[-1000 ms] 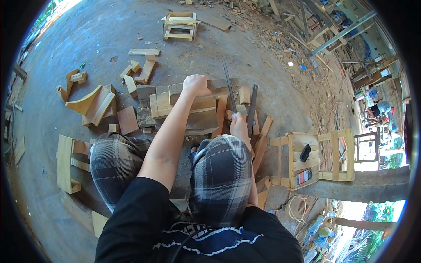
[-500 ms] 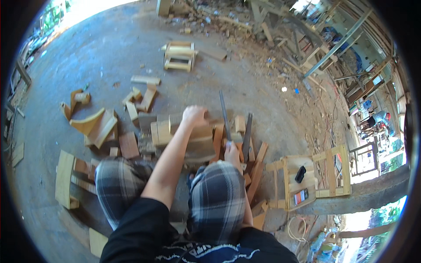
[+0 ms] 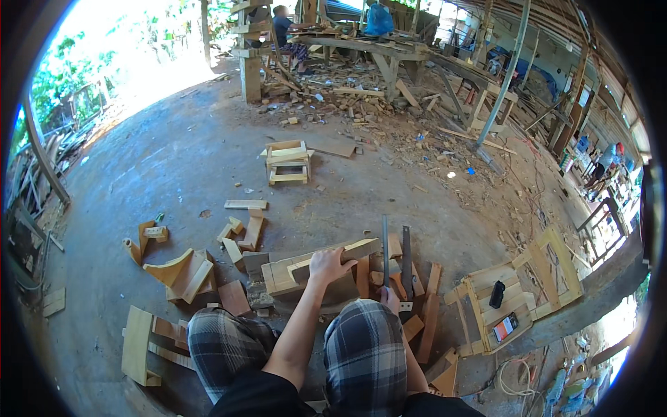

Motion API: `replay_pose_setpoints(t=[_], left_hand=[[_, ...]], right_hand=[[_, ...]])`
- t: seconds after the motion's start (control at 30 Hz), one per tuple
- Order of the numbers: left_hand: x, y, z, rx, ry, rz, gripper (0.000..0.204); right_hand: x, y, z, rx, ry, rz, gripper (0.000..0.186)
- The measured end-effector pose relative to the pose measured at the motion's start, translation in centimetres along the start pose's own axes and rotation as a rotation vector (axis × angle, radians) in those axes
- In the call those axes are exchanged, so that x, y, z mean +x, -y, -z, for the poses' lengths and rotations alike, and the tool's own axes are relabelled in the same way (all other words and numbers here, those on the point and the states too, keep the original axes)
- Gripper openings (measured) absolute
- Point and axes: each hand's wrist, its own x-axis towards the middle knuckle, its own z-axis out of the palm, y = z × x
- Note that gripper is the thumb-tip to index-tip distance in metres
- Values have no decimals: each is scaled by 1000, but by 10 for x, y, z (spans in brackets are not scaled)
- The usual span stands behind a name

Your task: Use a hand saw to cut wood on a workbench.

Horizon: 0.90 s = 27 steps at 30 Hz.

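Note:
My left hand (image 3: pixel 326 267) is closed around a narrow length of pale wood (image 3: pixel 362 247), which slants over a thick wooden block (image 3: pixel 278 276) in front of my knees. To the right, my right hand (image 3: pixel 390 299) grips the lower end of a long, dark metal file (image 3: pixel 385 251), which points away from me. The file does not touch the pale wood. Close beside it lies a handsaw (image 3: pixel 406 251) with a dark blade, among reddish-brown wooden strips (image 3: pixel 430 313).
Wooden offcuts (image 3: pixel 254 229) and curved pieces (image 3: pixel 169 270) lie to the left. A small wooden frame (image 3: pixel 287 163) stands farther ahead. On the right, a slatted wooden chair-like frame (image 3: pixel 479 292) bears a phone (image 3: pixel 506 326) and a black object (image 3: pixel 497 295). A person (image 3: pixel 283 31) sits at a far workbench.
My view has tilted upward, bringing the far workbench and person into sight. My left hand, blurred before, now shows clearly around the pale wood. The file stays in my right hand.

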Motion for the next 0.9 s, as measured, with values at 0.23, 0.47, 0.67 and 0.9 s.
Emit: replay_pose_setpoints(t=[0.23,0.47,0.67,0.9], left_hand=[[-21,-6,-15,34,-33,-81,55],[-37,-1,-39,13,-181,-205,54],[-47,-11,-67,-48,-228,-213,54],[-47,6,-66,61,-202,-205,61]], right_hand=[[-12,26,-24,-25,-156,-124,25],[-12,9,-13,116,87,-208,28],[-19,-64,-30,319,15,-444,28],[-29,-13,-16,88,86,-334,30]])
